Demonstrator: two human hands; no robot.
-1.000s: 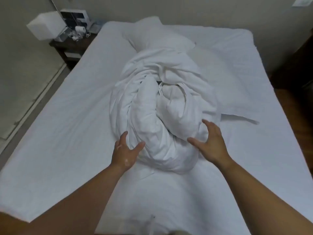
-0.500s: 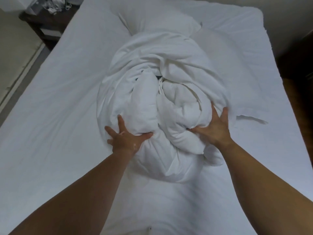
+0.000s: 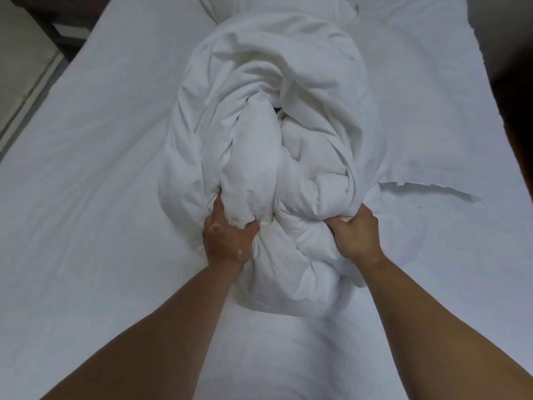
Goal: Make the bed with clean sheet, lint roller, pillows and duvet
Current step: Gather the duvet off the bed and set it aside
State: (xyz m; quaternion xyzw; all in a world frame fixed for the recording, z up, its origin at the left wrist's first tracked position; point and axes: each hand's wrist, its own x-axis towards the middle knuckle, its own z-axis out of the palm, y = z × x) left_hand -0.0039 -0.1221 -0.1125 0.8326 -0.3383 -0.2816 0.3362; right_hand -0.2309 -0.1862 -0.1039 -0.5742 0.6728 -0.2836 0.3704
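Duvet (image 3: 277,134), bunched on sheet (image 3: 86,168), gripped by left hand (image 3: 226,238) and right hand (image 3: 356,233).

Dark brown wooden nightstand (image 3: 52,21) at top left, just beside the head corner of the wide white-covered bed (image 3: 86,168); a paler panel shows on its front. Pale beige floor (image 3: 17,47) runs along the bed's left side, crossed diagonally by a lighter strip (image 3: 28,96). Right of the bed is a dark brown shadowed area (image 3: 519,125), floor or furniture unclear. Light dim, soft, even.
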